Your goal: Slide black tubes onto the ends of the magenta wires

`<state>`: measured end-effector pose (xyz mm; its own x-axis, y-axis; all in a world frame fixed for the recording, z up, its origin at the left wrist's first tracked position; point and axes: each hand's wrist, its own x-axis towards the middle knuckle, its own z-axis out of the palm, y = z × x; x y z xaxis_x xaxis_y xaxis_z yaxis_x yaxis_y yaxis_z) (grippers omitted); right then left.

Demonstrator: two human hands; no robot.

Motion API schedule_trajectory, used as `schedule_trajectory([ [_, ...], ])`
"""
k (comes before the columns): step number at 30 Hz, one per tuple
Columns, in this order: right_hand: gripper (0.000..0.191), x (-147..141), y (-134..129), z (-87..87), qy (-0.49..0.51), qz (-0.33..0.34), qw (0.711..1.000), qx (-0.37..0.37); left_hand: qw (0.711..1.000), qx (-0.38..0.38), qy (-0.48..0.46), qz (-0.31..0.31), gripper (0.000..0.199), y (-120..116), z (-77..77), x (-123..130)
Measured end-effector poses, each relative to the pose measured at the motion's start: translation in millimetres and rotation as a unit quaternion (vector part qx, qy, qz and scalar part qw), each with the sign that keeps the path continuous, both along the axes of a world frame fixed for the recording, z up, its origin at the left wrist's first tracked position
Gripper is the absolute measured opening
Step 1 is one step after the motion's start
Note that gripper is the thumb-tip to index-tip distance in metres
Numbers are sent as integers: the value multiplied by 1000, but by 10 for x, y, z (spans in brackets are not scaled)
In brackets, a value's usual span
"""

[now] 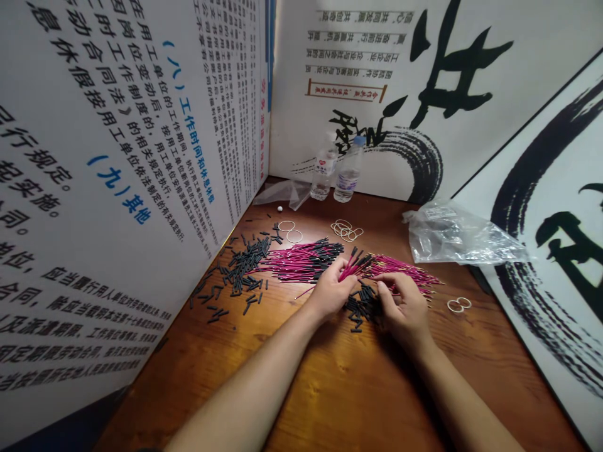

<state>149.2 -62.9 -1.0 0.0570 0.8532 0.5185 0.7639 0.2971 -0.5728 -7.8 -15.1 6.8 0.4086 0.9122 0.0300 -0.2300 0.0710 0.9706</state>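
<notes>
My left hand (333, 290) is closed around a small bundle of thin magenta sticks (349, 271), whose upper ends carry black sleeves. Beside it, my right hand (406, 306) pinches with thumb and forefinger close to the bundle; what sits between those fingertips is too small to make out. Below and between both hands lies a heap of short black tubes (358, 309). Behind the right hand spreads a pile of magenta sticks with pale, gold-looking tips (414, 271). To the left rests a larger pile of black-sleeved sticks (301, 262).
A wide scatter of black tubes (245, 263) covers the table's left side. Pale rubber bands (347, 231) lie behind the piles, with two more rings (459, 305) at right. Two water bottles (347, 179) and a clear plastic bag (452, 235) stand near the printed panels (362, 125).
</notes>
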Motion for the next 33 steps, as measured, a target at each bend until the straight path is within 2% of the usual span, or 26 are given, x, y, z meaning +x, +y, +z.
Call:
schedule_trajectory([
  [4, 13, 5, 19, -20, -134, 2, 989, -59, 1000, -2, 27, 13, 6, -10, 27, -9],
  [7, 14, -10, 22, -38, -171, 1, 983, -66, 998, 12, 54, 17, 2, -15, 65, -25],
  [11, 11, -8, 32, -70, -172, 3, 984, -49, 996, 39, 77, 17, 8, -14, 100, -44],
  [16, 5, 4, 43, -95, -159, 9, 987, -36, 996, 44, 78, 3, 5, -2, 72, -48],
  [21, 8, -6, 40, -90, -159, 11, 987, -36, 995, 57, 78, 12, 7, 7, 50, -39],
  [30, 6, -16, 50, -76, -136, 25, 990, -26, 1000, -3, -3, -10, 5, -24, 101, -45],
  [33, 6, -15, 50, -66, -105, 17, 994, -11, 1000, -1, 5, -9, 8, -19, 90, -51],
])
